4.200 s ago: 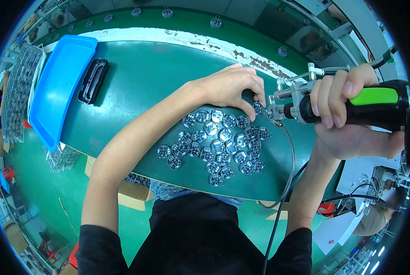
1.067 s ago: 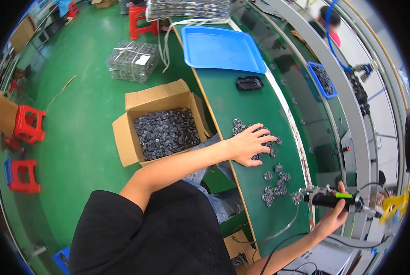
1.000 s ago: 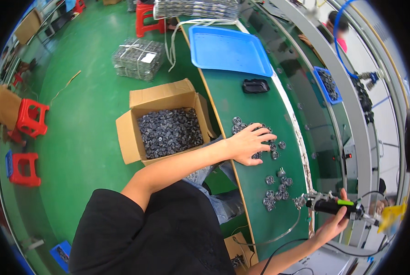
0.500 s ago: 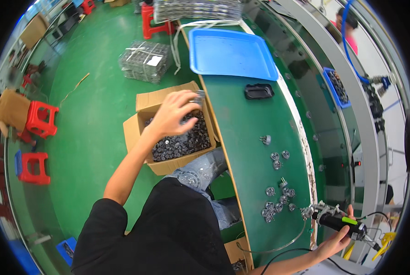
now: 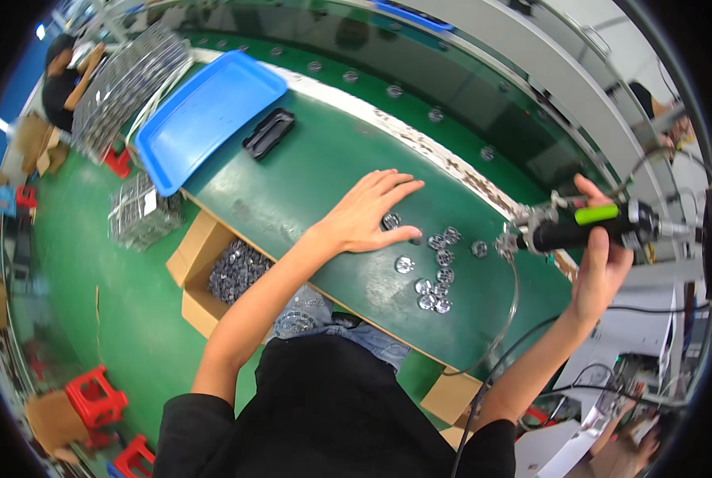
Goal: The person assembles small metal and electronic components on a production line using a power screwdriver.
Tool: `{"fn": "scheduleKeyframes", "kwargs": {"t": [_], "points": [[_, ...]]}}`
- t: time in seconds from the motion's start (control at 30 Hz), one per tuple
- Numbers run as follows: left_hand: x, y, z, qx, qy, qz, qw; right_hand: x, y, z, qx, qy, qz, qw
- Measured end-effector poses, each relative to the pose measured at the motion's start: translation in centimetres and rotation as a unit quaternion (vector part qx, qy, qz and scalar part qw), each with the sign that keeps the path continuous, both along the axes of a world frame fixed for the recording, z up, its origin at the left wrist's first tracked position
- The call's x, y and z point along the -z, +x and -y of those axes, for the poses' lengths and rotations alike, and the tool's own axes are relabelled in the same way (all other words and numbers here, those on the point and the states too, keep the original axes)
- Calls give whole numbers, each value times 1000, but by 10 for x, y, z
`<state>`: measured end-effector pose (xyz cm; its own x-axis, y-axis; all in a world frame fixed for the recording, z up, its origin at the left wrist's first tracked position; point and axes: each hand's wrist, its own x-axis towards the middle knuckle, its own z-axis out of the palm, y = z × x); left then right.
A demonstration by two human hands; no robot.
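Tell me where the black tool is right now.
In the head view, the black tool is at the right, in the person's right hand, its metal tip pointing left toward the loose round parts on the green table.

- Left hand [image 5: 364, 213]: palm underside hidden; contact with the round parts [image 5: 404, 264] cannot be confirmed. One part by the thumb tip is mostly covered.
- Right hand [image 5: 600, 275]: partly hidden behind the black tool [image 5: 559, 234].
- Round parts: surface detail too small to read.
- Cardboard box [image 5: 199, 307]: partly obscured by the green table [image 5: 316, 151] and left forearm [image 5: 270, 301].
- Blue bin [image 5: 413, 16]: cut off by upper edge.
- Lower red stool [image 5: 135, 457]: cut off by lower edge.
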<state>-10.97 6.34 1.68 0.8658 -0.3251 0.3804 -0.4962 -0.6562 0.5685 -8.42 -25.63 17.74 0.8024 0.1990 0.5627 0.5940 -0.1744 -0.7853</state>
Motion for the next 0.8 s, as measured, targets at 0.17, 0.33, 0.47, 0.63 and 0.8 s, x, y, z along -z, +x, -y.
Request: {"fn": "scheduleKeyframes", "kwargs": {"t": [0.17,0.33,0.47,0.63,0.8], "points": [[-9,5,57,83,31,5,996,-11,6,7,7,24,-6,1000],[-10,4,92,97,57,4,994,-16,11,15,18,41,-4,999],[-9,9,113,112,60,8,992,-21,4,16,39,27,-16,999],[-12,-1,122,187,99,-4,977,-19,-1,29,43,-1,-24,999],[-18,-23,127,194,139,2,971,-19,-1,35,17,57,-5,998]]}}
